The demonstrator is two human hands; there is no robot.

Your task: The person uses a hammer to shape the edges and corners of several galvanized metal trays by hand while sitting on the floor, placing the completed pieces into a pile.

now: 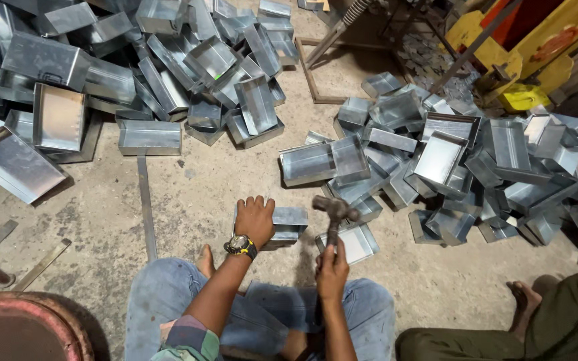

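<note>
The right hand (332,269) is closing around the handle of a hammer (334,212), and the hammer is standing nearly upright, its long axis running away from the person, its head pointing across toward the left. Just beside it, the left hand (255,219), wearing a wristwatch (241,245), is pressing flat, fingers spread, on a small sheet-metal box (289,224) that is sitting on the concrete floor (195,187) between the person's knees, its long side lying left to right. The fingers are resting close to where the hammer head is hanging, so I would judge a stray blow could catch them, and the thin cut edges could nick the palm if the box is skidding. Outward, one heap of metal boxes (168,67) is lying toward the floor's far left, another heap (449,160) toward the right. Another person's bare foot (523,297) is showing near the right edge.
</note>
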